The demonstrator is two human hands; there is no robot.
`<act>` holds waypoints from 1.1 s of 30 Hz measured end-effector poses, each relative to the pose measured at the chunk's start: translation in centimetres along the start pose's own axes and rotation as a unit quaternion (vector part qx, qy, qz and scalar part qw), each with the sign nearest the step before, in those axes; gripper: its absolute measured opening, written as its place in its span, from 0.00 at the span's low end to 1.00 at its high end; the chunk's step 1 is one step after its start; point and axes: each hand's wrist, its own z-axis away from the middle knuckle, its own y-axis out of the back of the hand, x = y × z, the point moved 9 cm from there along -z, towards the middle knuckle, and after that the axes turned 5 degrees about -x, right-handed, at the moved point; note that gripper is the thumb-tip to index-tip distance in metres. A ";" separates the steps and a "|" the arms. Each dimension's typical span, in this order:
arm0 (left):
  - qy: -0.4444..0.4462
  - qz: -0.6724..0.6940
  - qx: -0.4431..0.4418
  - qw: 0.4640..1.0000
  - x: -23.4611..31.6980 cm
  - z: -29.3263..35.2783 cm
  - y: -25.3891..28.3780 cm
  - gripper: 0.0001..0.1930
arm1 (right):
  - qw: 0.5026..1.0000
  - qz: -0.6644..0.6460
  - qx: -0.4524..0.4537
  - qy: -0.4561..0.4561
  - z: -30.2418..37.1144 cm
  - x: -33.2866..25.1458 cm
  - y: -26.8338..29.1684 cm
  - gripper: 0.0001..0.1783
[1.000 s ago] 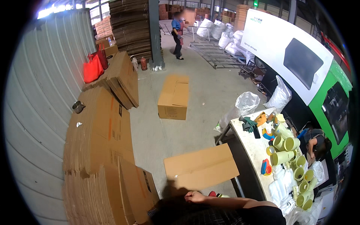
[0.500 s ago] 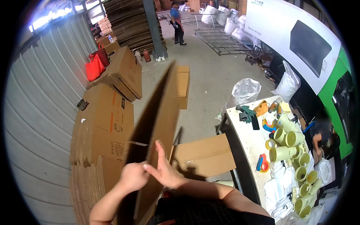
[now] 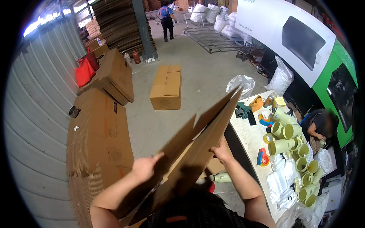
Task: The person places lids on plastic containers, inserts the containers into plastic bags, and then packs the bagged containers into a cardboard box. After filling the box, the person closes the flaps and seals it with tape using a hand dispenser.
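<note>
Between my two hands stands a brown cardboard box [image 3: 207,148], partly unfolded, its panels spread into a narrow wedge that tilts up to the right. My left hand [image 3: 143,169] grips the edge of its left panel, thumb along the cardboard. On the other side, my right hand [image 3: 222,152] has its fingers closed over the edge of the right panel. Shadows fall across the panels, and the lower end of the box runs down against my body. Behind it, part of another carton [image 3: 215,167] shows low beside the table, mostly hidden.
A closed carton [image 3: 166,89] sits on the floor ahead. Flat cardboard stacks [image 3: 100,133] line the left wall. At right, a white table [image 3: 247,138] bears pale green cylinders [image 3: 281,146], tape dispensers [image 3: 262,157] and gloves [image 3: 243,110]. One person [image 3: 319,127] sits beyond it; another [image 3: 166,21] walks far back.
My hands have moved apart, the right one going right. The cardboard, nearly flat before, has spread open and swung rightward. My view has shifted, and the far person has turned away.
</note>
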 end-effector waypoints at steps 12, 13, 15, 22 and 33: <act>0.205 0.201 0.077 0.955 -15.7 -18.9 5.7 0.31 | 0.824 0.516 0.093 0.217 -2.1 -17.9 17.1 0.31; 0.218 0.206 0.067 0.952 -15.7 -19.0 3.7 0.30 | 0.794 0.539 0.163 0.230 0.7 -19.4 15.8 0.29; 0.212 0.224 0.125 0.943 -12.6 -18.0 1.8 0.30 | 0.752 0.530 0.254 0.299 6.9 -20.5 14.6 0.28; -0.101 0.033 0.226 0.968 -0.7 -17.3 3.4 0.18 | 0.807 0.471 0.339 0.109 16.3 -6.7 16.6 0.54; -0.366 -0.046 0.094 0.925 7.7 -7.2 2.8 0.13 | 0.875 0.011 0.446 0.188 21.7 -0.1 30.4 0.21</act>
